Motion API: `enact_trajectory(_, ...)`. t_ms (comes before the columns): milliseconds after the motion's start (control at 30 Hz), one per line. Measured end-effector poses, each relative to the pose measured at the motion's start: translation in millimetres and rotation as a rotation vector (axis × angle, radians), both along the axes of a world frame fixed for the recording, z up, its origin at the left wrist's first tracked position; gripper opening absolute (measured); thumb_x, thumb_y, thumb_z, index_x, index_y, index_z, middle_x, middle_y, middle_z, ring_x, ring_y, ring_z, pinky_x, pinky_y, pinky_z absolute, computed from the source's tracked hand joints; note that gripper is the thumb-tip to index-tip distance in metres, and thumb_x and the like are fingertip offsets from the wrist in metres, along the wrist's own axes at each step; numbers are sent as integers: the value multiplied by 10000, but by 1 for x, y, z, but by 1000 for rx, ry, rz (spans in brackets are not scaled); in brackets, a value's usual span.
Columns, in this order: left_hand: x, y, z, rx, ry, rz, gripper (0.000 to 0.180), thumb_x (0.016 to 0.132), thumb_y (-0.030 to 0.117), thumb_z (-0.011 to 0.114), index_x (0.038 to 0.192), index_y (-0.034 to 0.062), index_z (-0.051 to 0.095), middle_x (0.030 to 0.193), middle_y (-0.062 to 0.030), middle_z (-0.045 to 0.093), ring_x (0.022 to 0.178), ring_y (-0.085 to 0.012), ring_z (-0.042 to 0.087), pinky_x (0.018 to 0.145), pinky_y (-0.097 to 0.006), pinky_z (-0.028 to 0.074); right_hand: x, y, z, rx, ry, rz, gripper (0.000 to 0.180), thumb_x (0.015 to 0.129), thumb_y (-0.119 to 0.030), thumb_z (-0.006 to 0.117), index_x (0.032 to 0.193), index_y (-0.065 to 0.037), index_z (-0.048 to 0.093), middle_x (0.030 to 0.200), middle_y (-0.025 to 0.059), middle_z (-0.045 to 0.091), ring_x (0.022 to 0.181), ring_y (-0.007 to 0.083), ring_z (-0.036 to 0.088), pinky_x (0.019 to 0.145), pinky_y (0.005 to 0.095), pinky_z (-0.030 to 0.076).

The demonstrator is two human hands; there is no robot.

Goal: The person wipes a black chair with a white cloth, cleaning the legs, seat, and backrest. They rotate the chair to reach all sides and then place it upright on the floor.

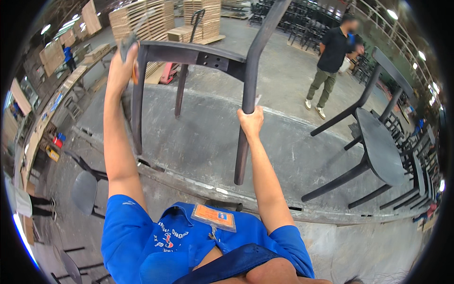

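Two hands up on one dark chair frame

Far left there's a long workbench [56, 102] running along the wall, and a grey chair [85, 189] sits on the floor below the raised left arm. Left hand [124, 59] is way up high, fingers curled around something small and greyish, looks like a rag or sanding pad [127, 41], pressed against the top corner of the dark chair frame [198, 59]. Can't tell exactly what the thing is, it's blurred.

The frame itself is lifted up in front of the person, its rail stretching from the left fingers over toward the right ones, with two legs hanging below the left hand. Stacks of wooden pallets [161, 19] sit beyond it.

Right hand [250, 123] is wrapped tight around one of the frame's legs about midway, thumb and fingers fully closed on it, the leg carrying on down past the fingers.

Further right, another person [331, 61] in a black shirt stands on the concrete, well away. On the far right a finished dark chair [378, 151] lies tipped over, nowhere near either hand.
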State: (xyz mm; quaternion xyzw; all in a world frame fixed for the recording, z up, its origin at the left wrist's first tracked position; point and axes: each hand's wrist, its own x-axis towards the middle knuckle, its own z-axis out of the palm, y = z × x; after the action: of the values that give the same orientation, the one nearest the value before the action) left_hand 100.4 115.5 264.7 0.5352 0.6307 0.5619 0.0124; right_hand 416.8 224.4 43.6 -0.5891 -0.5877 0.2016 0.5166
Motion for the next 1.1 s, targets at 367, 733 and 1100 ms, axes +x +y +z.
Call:
enact_trajectory(367, 2, -129, -182, -360, -161, 283, 475, 903, 397, 602, 1176, 17, 516, 590, -71, 569, 446, -143, 558, 415, -300, 458, -5, 15, -8, 178, -70, -83, 546, 683, -328, 736, 1009, 88, 599, 1060, 201, 540, 974, 375, 585, 865, 437, 456)
enact_trajectory(733, 116, -126, -210, -647, -66, -407, 541, 888, 483, 573, 1184, 34, 511, 713, -133, 621, 620, -225, 642, 600, -377, 503, -7, 20, -1, 8, 2, -5, 305, 632, -237, 684, 767, 35, 655, 798, 194, 660, 765, 338, 658, 726, 428, 488)
enact_trajectory(1100, -16, -115, -438, -324, -953, 250, 377, 890, 415, 625, 909, 39, 641, 754, -40, 650, 672, -130, 614, 561, -272, 486, -9, 48, 3, -12, 74, -2, 266, 642, -196, 664, 772, 36, 649, 666, 99, 648, 607, 191, 625, 606, 341, 483)
